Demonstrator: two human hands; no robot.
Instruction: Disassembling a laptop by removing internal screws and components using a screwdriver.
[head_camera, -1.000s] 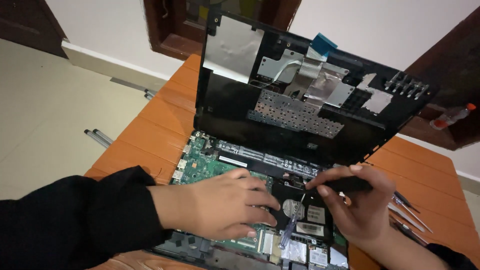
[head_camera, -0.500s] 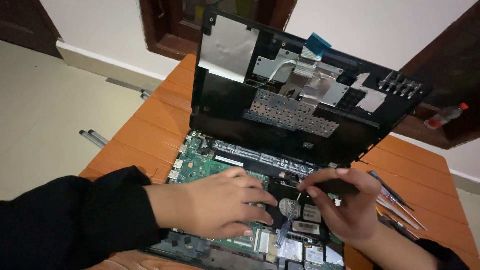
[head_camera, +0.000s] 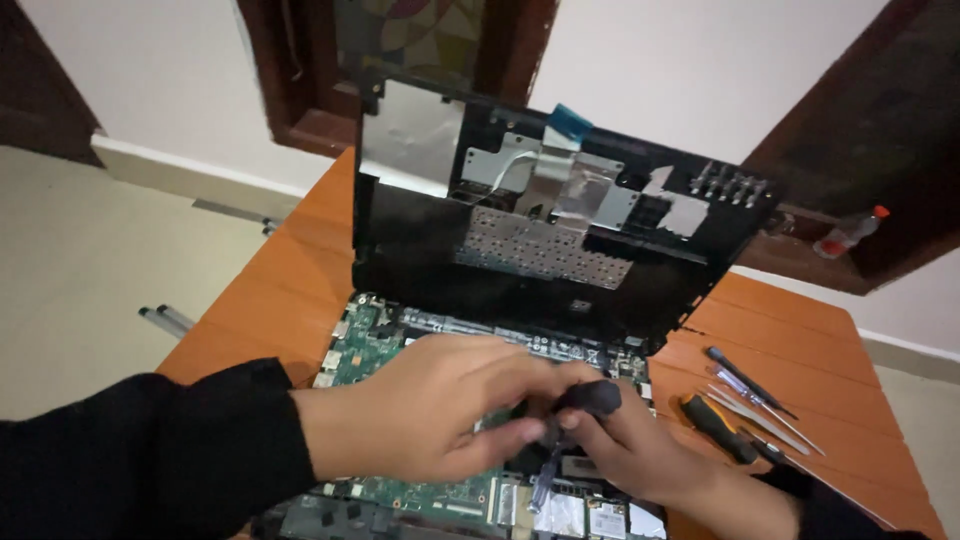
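An opened laptop lies on the orange wooden table (head_camera: 290, 270), its green circuit board (head_camera: 365, 345) bare and its black upper cover (head_camera: 560, 230) tilted up behind. My right hand (head_camera: 625, 445) grips a black-handled screwdriver (head_camera: 585, 400), the shaft pointing down at the board. My left hand (head_camera: 440, 415), in a black sleeve, reaches across the board and its fingers close around the same screwdriver handle beside my right fingers. The spot under the tip is hidden by both hands.
Several screwdrivers and thin tools (head_camera: 745, 395) lie on the table right of the laptop. A dark wooden door frame (head_camera: 290, 70) stands behind. A small bottle with a red cap (head_camera: 850, 232) rests on a ledge at the right. Two metal rods (head_camera: 165, 320) lie on the floor at the left.
My hands have come together over the board. My left fingers have moved right onto the screwdriver handle. The view has shifted slightly.
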